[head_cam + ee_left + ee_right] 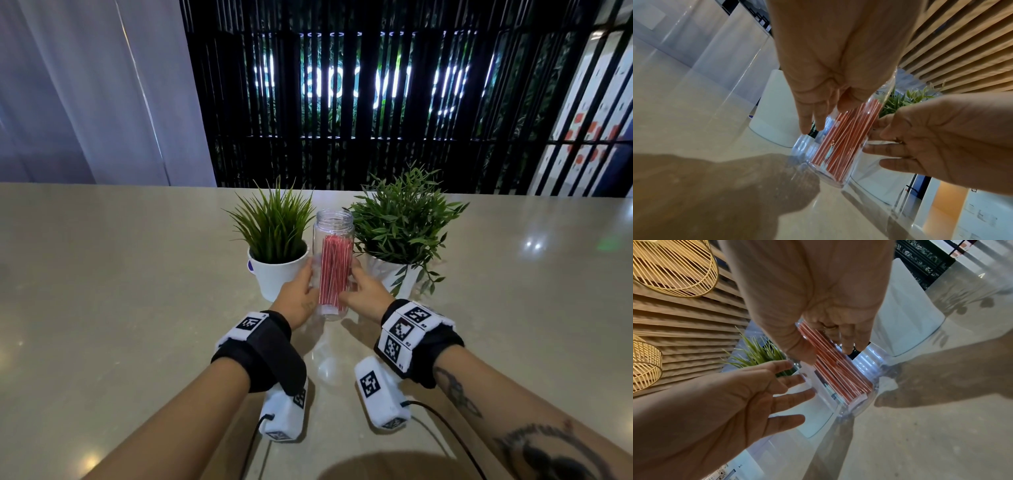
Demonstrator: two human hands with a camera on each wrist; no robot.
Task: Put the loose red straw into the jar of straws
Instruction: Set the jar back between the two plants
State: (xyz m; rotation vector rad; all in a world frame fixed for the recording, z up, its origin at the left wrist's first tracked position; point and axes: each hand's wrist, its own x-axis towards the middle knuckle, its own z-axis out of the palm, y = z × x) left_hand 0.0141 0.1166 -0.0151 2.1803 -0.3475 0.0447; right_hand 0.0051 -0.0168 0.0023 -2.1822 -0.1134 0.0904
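A clear plastic jar [333,226] stands upright on the beige table [120,291], its mouth open and a bundle of red straws [336,270] inside. My left hand [303,291] lies against the jar's left side, and in the right wrist view its fingers [789,395] are straight and spread, tips at the jar wall [865,368]. On the other side, my right hand [361,289] touches the jar with straight fingers [875,150]. Neither hand carries a straw. No loose straw shows on the table in any view.
Two green plants in white pots stand just behind the jar, one at the left [277,274] and one at the right [400,270], close to my fingers. A black slatted screen [376,102] rises past the table's far edge.
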